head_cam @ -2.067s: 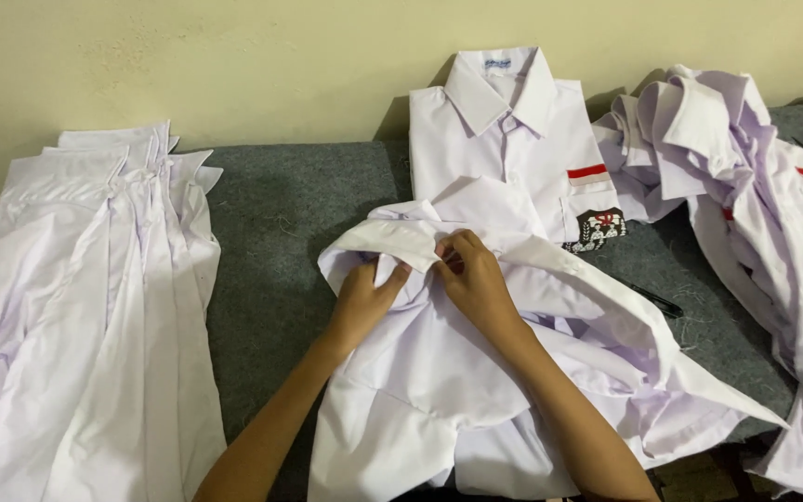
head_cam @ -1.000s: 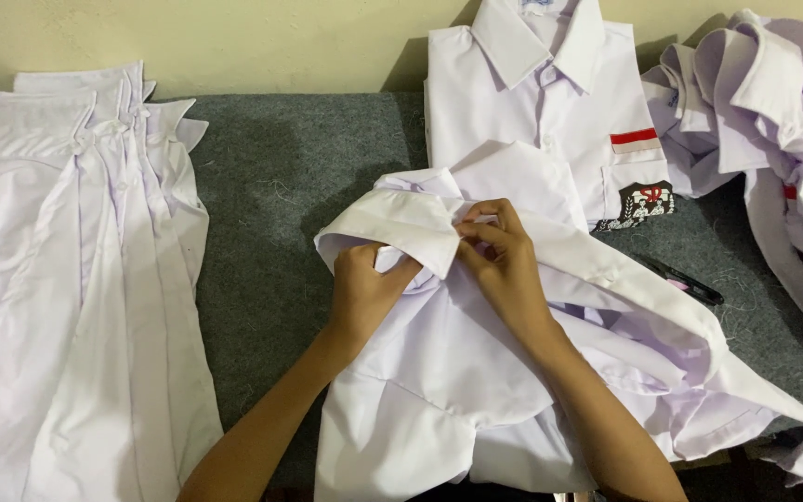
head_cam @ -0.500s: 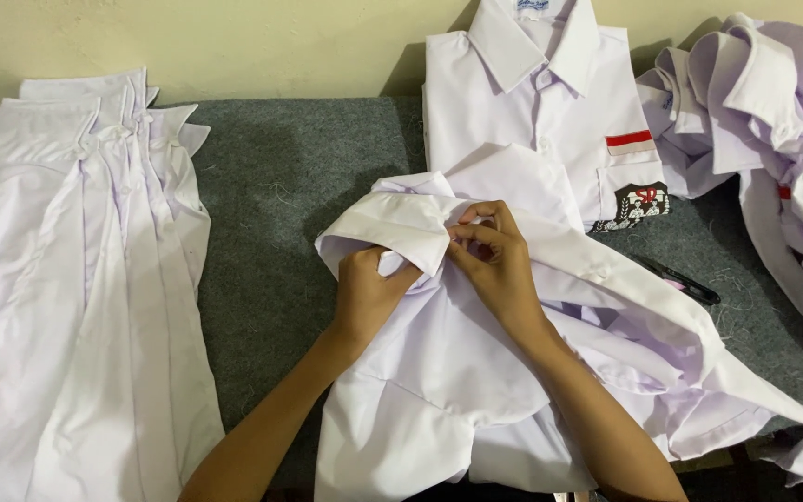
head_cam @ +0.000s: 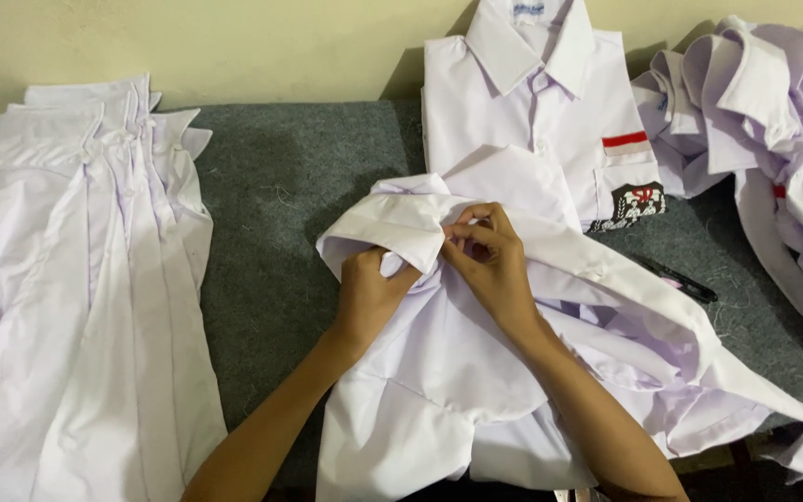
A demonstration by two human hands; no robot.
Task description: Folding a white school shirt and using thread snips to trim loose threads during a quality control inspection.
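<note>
Since half a second ago almost nothing has shifted: both hands sit at the same spot on the collar, and only the right fingertips have bunched a little closer together. The white shirt (head_cam: 476,372) lies rumpled on the grey felt table (head_cam: 281,214), directly under both hands, its collar (head_cam: 392,228) lifted toward the wall. The right hand (head_cam: 490,256) has its fingertips pinched together on the collar's edge, apparently at a button, though the button itself is hidden. The left hand (head_cam: 369,288) is curled shut on a fold of collar cloth just left of the right fingertips, thumb tucked inside.

A likely slip: the pinch is small and the cloth is loose, so the edge could slide out of the fingertips if the left hand's hold slackens, and the collar would flop open. Pulling too hard could drag the whole shirt toward the person and crease it further.

Just beyond the fingers lies a folded shirt with a red stripe and dark badge (head_cam: 541,121), partly under the raised collar. To the right of the fingers, a dark pen (head_cam: 680,279) lies near the trailing sleeve, which could catch on it. Farther right is a heap of shirts (head_cam: 755,112); well to the left, a flat stack of shirts (head_cam: 76,279).
</note>
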